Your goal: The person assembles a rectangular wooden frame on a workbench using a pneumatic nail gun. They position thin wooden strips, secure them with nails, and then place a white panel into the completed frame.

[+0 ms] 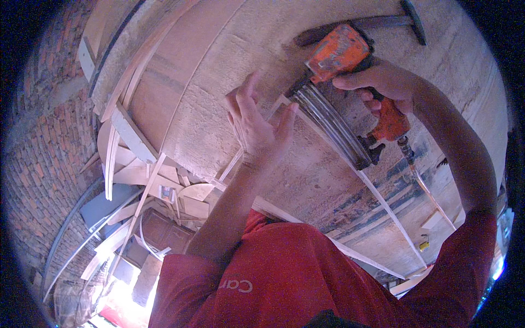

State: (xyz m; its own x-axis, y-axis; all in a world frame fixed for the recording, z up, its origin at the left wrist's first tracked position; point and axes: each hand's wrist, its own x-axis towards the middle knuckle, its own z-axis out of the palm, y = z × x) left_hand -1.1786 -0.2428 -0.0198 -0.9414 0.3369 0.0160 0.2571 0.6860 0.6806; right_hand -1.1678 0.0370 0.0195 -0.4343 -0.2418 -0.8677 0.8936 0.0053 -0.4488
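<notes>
nail gun (340, 53), orange and scuffed, is held in the right hand (391, 85) toward the far right of the wooden work surface (295, 169). that hand is wrapped around its handle, thumb laid forward toward the orange head. the silver magazine (333, 123) slants from the nose toward the near right, above a long pale strip (385, 208). the nose is close to where this strip meets a second strip (231, 164), partly hidden by the left hand (257, 128) — whether it touches the wood, i cannot tell.

the left hand is just left of that corner, spread, thumb well apart from the fingers and nothing gripped; i cannot tell whether it touches the strips. a hammer (383, 23) lies just beyond the gun, its head to the right. a hose (432, 202) runs from the gun's handle toward the near right, and a small yellow thing (424, 244) is near the long strip's near end. off to the left — loose wood pieces (197, 191) and a brick wall (49, 158).
</notes>
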